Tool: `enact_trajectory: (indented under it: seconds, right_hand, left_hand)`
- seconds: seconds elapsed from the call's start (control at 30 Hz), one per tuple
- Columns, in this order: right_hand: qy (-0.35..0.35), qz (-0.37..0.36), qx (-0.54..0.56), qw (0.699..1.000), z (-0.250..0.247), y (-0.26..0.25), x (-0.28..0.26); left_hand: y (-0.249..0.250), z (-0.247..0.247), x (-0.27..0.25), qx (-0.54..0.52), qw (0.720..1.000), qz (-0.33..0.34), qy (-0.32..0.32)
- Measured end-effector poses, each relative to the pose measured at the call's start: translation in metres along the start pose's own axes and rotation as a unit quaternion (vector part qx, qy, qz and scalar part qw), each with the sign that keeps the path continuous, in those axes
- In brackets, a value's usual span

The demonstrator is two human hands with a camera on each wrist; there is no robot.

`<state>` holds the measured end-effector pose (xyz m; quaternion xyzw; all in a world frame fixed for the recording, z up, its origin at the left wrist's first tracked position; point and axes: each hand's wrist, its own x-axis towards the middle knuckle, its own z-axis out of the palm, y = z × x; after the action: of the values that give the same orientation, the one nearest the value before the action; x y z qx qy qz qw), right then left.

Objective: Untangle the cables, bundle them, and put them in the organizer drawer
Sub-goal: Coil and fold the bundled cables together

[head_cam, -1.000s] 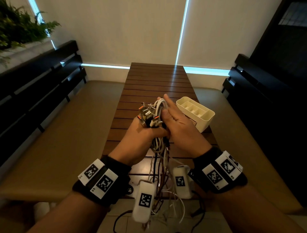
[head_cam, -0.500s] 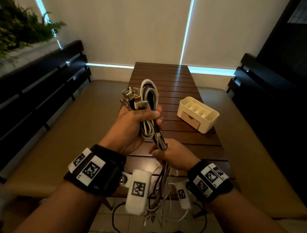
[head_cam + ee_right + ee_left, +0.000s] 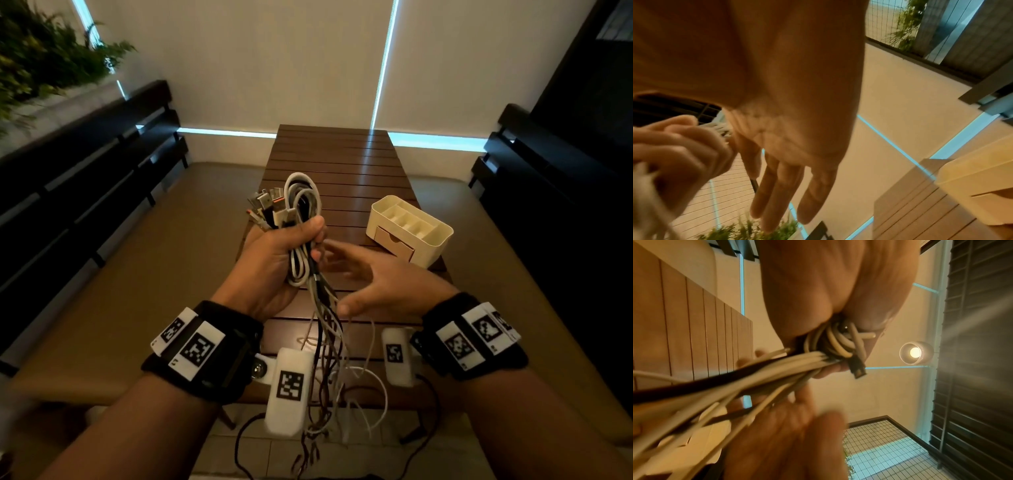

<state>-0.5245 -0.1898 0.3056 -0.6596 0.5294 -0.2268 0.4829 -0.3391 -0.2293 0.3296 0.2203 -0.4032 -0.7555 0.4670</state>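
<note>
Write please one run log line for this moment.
left hand: grips cable bundle | right hand: open, beside loose cable ends | organizer: on table, drawer closed | step: bundling

The cables [image 3: 303, 240] wear smooth sheaths that look like rubber or plastic, mostly off-white with a few dark ones, and their plugs [image 3: 265, 205] end in bare, faintly shiny metal shells. The organizer [image 3: 409, 228] near the counter's right edge is cream plastic with a matt, even skin (its drawer front [image 3: 394, 244] looks tan, like pale wood or card). The counter [image 3: 342, 164] is dark brown slatted wood, smooth and slightly glossy where light streaks along it. The wrist bands [image 3: 219, 353] look like black cloth carrying hard white plastic tags.
</note>
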Motion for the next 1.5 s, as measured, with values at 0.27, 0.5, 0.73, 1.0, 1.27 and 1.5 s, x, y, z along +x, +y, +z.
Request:
enact_trajectory:
  seconds: [0.27, 0.5, 0.73, 1.0, 1.27, 1.5]
  right_hand:
    - [0.053, -0.014, 0.067, 0.996, 0.047, 0.011, 0.016]
    - [0.101, -0.032, 0.149, 0.983, 0.014, 0.023, -0.001]
    - [0.169, -0.089, 0.183, 0.964, -0.011, -0.002, 0.006]
    - [0.165, -0.104, 0.107, 0.975, -0.013, -0.024, 0.011]
    - [0.19, -0.101, 0.077, 0.974, -0.012, -0.026, 0.01]
    - [0.213, -0.104, 0.033, 0.971, -0.012, -0.024, 0.008]
  left_hand:
    - [0.021, 0.003, 0.001, -0.03, 0.998, 0.035, -0.032]
    - [0.03, -0.034, -0.004, -0.082, 0.997, 0.01, 0.001]
    - [0.0, -0.044, -0.015, -0.086, 0.992, -0.092, -0.01]
    - [-0.018, -0.035, -0.024, -0.109, 0.972, -0.186, -0.098]
    - [-0.021, -0.027, -0.025, -0.107, 0.963, -0.205, -0.142]
    - [-0.021, -0.023, -0.021, -0.035, 0.97, -0.217, -0.105]
